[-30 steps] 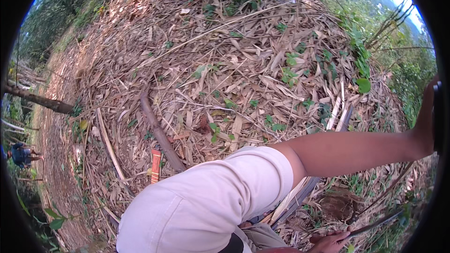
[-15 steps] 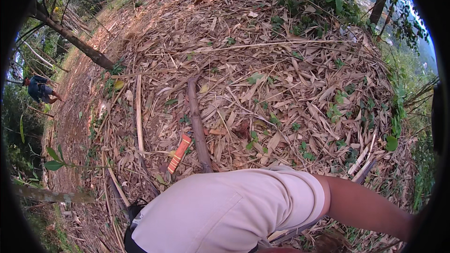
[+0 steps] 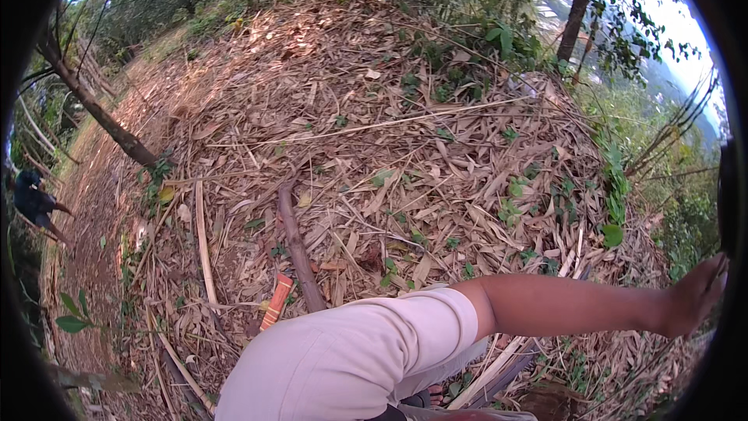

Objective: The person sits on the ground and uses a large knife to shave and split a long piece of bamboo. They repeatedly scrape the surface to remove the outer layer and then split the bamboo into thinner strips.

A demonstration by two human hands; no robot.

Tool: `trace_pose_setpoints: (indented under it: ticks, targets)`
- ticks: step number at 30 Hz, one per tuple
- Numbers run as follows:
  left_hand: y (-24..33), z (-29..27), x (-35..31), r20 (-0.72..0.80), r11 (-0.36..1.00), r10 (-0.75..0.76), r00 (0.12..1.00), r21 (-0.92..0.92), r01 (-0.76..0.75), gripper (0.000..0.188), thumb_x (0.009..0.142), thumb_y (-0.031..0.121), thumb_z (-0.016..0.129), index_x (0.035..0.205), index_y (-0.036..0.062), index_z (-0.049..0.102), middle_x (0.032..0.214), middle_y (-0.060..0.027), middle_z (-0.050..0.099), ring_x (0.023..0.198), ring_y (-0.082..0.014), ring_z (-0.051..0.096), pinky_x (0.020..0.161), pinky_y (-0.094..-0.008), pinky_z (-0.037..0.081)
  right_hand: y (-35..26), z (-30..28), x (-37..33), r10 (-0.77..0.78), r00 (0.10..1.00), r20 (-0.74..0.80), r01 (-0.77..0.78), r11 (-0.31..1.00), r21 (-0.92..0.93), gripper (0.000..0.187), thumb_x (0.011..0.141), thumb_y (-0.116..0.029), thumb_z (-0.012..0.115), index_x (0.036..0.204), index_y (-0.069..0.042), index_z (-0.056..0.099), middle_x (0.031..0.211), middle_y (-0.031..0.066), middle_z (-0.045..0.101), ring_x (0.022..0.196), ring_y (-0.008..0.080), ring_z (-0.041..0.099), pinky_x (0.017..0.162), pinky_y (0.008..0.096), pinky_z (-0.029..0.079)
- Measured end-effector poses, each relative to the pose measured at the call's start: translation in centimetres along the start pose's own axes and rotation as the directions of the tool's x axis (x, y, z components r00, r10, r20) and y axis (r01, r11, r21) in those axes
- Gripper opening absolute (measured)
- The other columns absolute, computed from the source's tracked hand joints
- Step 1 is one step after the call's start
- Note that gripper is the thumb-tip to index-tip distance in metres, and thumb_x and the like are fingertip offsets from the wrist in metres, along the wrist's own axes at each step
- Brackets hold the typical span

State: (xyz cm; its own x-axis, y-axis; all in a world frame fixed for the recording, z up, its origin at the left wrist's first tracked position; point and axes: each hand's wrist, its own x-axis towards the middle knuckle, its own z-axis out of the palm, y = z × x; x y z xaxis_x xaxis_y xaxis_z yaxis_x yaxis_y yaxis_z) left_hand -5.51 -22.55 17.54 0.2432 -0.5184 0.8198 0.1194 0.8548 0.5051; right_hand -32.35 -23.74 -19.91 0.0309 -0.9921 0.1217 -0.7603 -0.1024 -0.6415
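Observation:
My right arm reaches out of a pale short sleeve (image 3: 436,320) toward the right. My right hand (image 3: 695,298) is at the dark rim of the picture, fingers angled up. The rim cuts off the fingertips, so whether it holds anything does not show. My left hand is out of sight. On the leaf litter in front of my shoulder lies an orange-red object with pale cross stripes (image 3: 277,299), its lower end hidden by my sleeve. Beside it lies a thick brown stick (image 3: 296,246). Toes (image 3: 436,394) show low in the middle.
Dry leaves (image 3: 374,156) cover the slope, with thin canes (image 3: 204,242) and small green plants among them. A slanting trunk (image 3: 117,129) stands at left, another trunk (image 3: 578,8) at upper right. A person in dark clothes (image 3: 35,201) is at the far left.
My view has tipped up and shifted right, so the ground items sit further left. My right arm is now more level, with the hand showing. The person at left appears nearer the rim.

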Motion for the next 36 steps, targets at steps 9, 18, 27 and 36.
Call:
trace_pose_setpoints:
  ticks: [9,18,27,36]
  targets:
    - [3.9,-3.2,-5.2,-0.478,0.889,-0.382,0.791,-0.424,0.173,0.032,0.107,0.033,0.037,0.082,0.0143,0.035,0.053,0.0020,0.025,0.039,-0.0088,0.019,0.036,-0.0254,0.017,8.6,-7.3,-13.2,0.460,0.874,-0.156,-0.468,0.884,-0.012,0.031,0.086,-0.031,0.070,0.096,-0.002,0.067,0.087,0.0223,0.072,0.089,0.0404,0.070,0.077,0.0470,0.054]
    - [2.0,-4.3,-4.0,-0.396,0.875,-0.385,0.833,-0.443,0.194,0.030,0.106,0.030,0.037,0.083,0.0113,0.037,0.055,0.0015,0.026,0.042,-0.0101,0.021,0.039,-0.0257,0.017,7.9,-7.0,-15.2,0.594,0.800,-0.089,-0.592,0.805,0.047,0.035,0.086,-0.031,0.071,0.107,-0.004,0.061,0.098,0.0239,0.072,0.097,0.0444,0.068,0.086,0.0511,0.052]
    - [3.4,-4.6,-4.1,-0.271,0.839,-0.456,0.848,-0.449,0.307,0.034,0.106,0.034,0.037,0.084,0.0081,0.040,0.057,0.0000,0.025,0.045,-0.0117,0.025,0.043,-0.0260,0.021,8.5,-4.2,-15.7,0.544,0.823,-0.164,-0.552,0.834,-0.002,0.036,0.090,-0.023,0.066,0.116,-0.001,0.056,0.104,0.0244,0.070,0.097,0.0442,0.067,0.084,0.0534,0.052]
    - [3.1,-5.8,-4.1,-0.063,0.749,-0.460,0.886,-0.564,0.349,0.040,0.106,0.039,0.039,0.081,0.0081,0.042,0.056,0.0020,0.025,0.047,-0.0088,0.020,0.043,-0.0248,0.017,9.1,-4.0,-16.0,0.505,0.850,-0.151,-0.508,0.861,0.016,0.048,0.091,-0.042,0.072,0.107,-0.002,0.053,0.089,0.0222,0.068,0.091,0.0452,0.066,0.076,0.0524,0.050]
